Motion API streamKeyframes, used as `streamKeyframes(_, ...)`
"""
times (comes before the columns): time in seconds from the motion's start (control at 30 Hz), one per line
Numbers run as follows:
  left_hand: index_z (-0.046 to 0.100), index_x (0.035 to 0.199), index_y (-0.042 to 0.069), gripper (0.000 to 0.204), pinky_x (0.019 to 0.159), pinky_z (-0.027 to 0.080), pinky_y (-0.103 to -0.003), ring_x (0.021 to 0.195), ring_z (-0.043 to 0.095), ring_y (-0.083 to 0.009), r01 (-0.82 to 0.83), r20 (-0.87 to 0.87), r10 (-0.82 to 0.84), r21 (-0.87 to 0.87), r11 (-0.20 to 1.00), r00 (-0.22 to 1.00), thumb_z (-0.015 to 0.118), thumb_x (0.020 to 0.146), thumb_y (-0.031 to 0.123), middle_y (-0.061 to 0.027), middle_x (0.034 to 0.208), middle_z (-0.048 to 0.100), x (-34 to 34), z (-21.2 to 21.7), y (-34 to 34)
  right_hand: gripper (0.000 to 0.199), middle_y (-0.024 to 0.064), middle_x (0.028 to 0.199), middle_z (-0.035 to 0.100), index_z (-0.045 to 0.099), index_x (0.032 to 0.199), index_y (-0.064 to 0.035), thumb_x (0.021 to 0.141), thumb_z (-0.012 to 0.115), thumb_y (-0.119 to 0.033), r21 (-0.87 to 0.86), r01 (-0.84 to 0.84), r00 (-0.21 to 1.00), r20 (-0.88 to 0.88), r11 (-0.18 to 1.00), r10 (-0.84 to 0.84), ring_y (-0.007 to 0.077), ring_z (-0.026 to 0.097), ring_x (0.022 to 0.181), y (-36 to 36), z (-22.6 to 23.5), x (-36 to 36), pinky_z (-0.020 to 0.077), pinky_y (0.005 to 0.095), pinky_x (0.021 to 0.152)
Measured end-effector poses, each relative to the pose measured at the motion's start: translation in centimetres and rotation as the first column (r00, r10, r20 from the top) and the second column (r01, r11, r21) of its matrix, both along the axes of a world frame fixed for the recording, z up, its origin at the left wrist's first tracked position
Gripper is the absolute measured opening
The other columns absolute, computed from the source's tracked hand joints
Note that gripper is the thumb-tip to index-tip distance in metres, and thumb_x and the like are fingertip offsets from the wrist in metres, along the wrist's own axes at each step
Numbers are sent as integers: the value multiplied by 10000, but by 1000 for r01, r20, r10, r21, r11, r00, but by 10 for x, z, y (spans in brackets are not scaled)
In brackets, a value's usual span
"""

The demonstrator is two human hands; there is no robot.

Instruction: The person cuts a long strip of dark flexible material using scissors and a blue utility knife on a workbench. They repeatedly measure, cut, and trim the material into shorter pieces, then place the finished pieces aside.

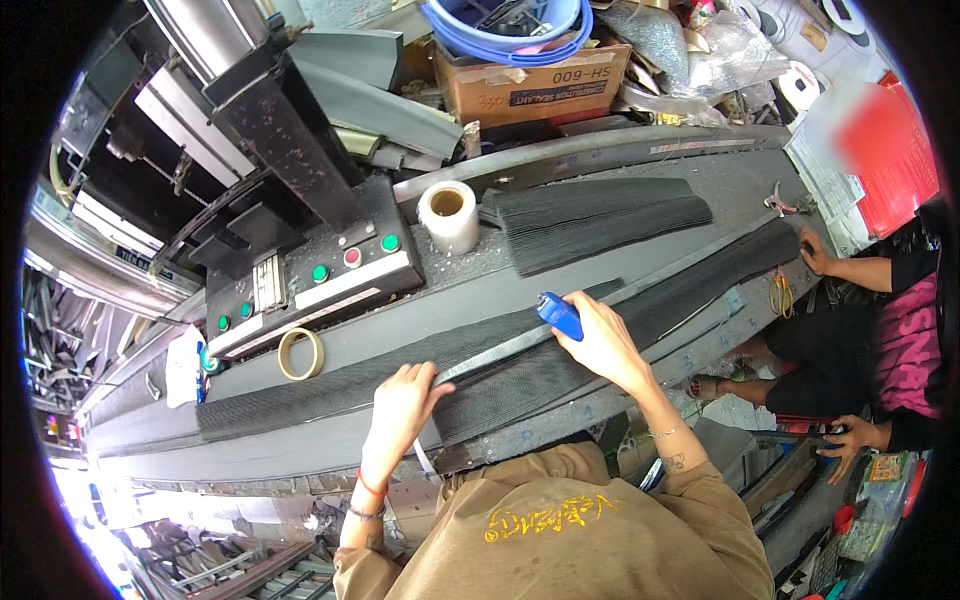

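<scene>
My right hand (606, 341) is closed around a small blue hand tool (560, 315) whose exact kind I cannot make out. Its front end points to the far left, over a pale grey strip (500, 351). The strip runs lengthwise along black pleated mesh (500, 397) on the bench. At the near left, my left hand (405, 398) pinches the strip between thumb and fingers, and a loose white end (425, 458) hangs below it over the bench edge. A second folded stack of black pleated mesh (600, 222) lies farther back.
A machine with green and red buttons (352, 258) stands at the back left. Near it are a white roll (449, 216) and a tape ring (301, 354). Pliers (779, 199) and yellow-handled scissors (780, 293) lie at the right, beside a co-worker's hand (815, 251) touching the mesh.
</scene>
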State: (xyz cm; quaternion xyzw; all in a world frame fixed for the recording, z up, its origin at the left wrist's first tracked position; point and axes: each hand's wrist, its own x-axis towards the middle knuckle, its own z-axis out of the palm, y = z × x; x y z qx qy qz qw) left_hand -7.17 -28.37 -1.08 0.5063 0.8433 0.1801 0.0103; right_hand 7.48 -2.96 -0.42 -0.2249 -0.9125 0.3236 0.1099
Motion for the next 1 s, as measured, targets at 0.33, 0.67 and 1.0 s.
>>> streamKeyframes(0.33, 485, 823, 42, 467, 512, 491, -421, 586, 629, -329, 118, 81, -119, 6, 993, 990, 543, 866, 503, -150, 574, 583, 24, -20, 88, 368, 165, 1022, 603, 529, 1065, -12, 734, 664, -101, 118, 40, 996, -85, 992, -30, 370, 582, 872, -9, -19, 3, 459, 434, 803)
streamKeyframes(0.67, 482, 922, 22, 319, 534, 481, -479, 650, 608, -414, 170, 316, -167, 16, 985, 934, 508, 939, 339, -215, 697, 617, 22, -21, 81, 267, 65, 727, 610, 565, 952, -32, 873, 647, -274, -521, 151, 905, -269, 840, -330, 128, 603, 621, 1, -15, 12, 484, 284, 558)
streamKeyframes(1.0, 468, 847, 33, 307, 487, 495, -371, 592, 629, -303, 211, 42, -218, 135, 968, 975, 546, 919, 321, -147, 677, 608, 30, -41, 76, 316, 54, 640, 604, 541, 907, -21, 930, 573, -336, -728, 113, 747, -387, 676, -541, 126, 606, 566, -14, -10, -28, 486, 258, 536)
